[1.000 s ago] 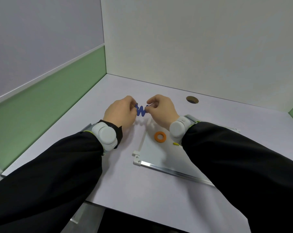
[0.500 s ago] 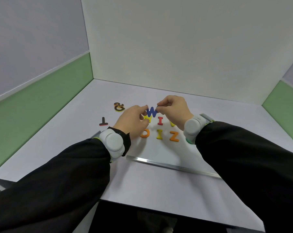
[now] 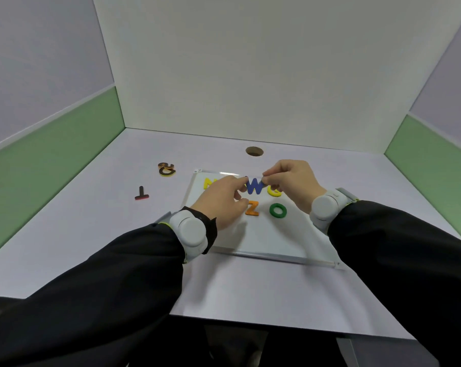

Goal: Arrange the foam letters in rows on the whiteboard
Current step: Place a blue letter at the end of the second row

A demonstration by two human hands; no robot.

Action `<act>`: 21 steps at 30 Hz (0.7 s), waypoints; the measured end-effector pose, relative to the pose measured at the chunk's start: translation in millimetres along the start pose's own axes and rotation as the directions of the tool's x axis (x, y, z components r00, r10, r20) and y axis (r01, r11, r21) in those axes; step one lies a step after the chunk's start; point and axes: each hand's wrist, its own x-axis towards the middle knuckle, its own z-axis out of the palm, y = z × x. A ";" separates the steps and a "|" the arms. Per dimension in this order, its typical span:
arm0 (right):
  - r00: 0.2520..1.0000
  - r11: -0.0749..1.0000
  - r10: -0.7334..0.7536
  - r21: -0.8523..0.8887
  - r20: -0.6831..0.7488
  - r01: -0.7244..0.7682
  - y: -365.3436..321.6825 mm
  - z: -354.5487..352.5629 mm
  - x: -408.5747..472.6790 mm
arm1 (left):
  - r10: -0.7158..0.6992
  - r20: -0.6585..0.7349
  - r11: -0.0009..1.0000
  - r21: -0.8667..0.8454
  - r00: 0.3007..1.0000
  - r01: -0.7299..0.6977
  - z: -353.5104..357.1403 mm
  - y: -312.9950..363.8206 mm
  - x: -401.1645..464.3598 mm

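The left hand (image 3: 222, 200) covers most of the whiteboard's (image 3: 271, 242) top row; only a blurred edge of a yellow letter (image 3: 207, 183) shows. The orange Z (image 3: 252, 208) is half hidden, and a yellow-green letter (image 3: 273, 192) peeks under the right hand (image 3: 292, 181).

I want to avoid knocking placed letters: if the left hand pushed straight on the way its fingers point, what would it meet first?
Probably the blue foam letter W that the left hand already pinches with the right hand; beyond it, the yellow-green foam letter, though depth is unclear.
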 end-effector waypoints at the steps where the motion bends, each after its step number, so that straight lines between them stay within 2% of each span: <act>1: 1.000 1.000 0.002 0.006 -0.001 -0.002 2.4 -4.3 -2.5 | 0.008 0.011 1.000 0.003 1.000 -0.008 3.5 2.0 0.7; 13: 0.995 0.999 0.034 0.026 -0.095 -0.032 34.0 -53.4 -28.0 | 0.113 0.116 0.993 0.020 0.987 -0.116 43.8 36.1 11.4; 21: 0.985 0.996 0.054 -0.056 -0.165 -0.064 54.6 -76.6 -40.4 | 0.154 0.176 0.983 0.069 0.972 -0.168 69.8 56.0 14.2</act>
